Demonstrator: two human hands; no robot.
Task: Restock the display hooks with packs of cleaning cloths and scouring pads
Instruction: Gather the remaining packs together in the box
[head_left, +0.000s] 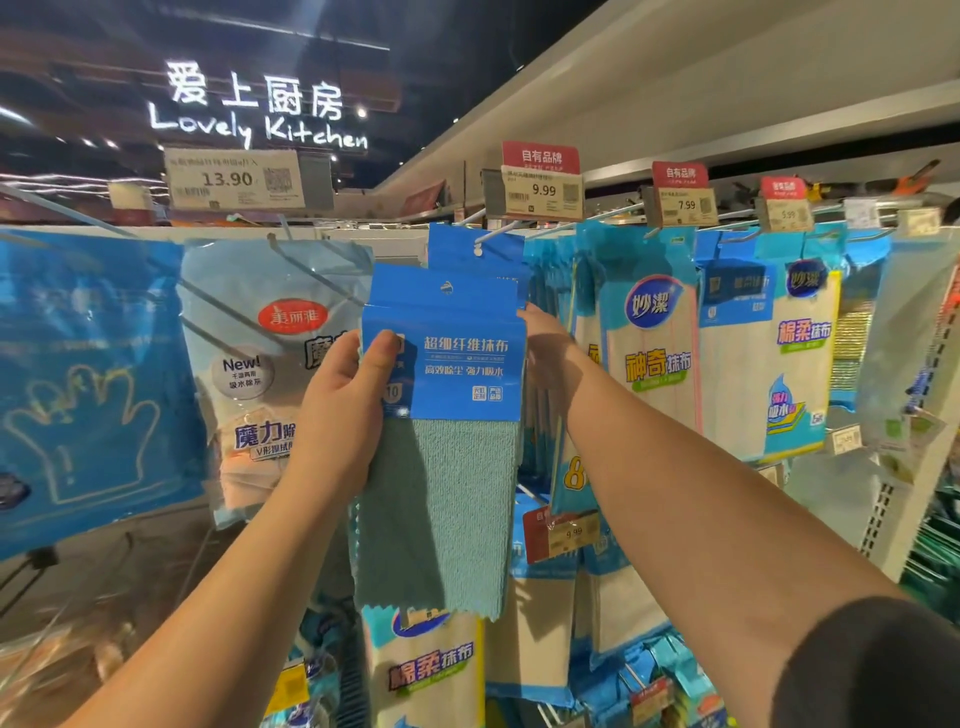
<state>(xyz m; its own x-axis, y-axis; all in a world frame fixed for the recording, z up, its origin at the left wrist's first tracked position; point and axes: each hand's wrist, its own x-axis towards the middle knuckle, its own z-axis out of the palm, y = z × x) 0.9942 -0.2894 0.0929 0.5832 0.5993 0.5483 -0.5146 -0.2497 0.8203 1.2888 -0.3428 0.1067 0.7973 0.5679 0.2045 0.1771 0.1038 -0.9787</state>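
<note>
Cloth pack (441, 358): light, limp below, stiff blue card on top. Left hand (337, 400) pinching card edge; right hand (545, 343) fingers hidden behind, cannot tell. Best held near hanging hole.

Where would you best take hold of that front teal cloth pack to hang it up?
By the stiff blue card header, from its side edges, as the left hand does with thumb on the front. The teal cloth below hangs limp, and the hang hole at the top must stay free for the hook.
</note>
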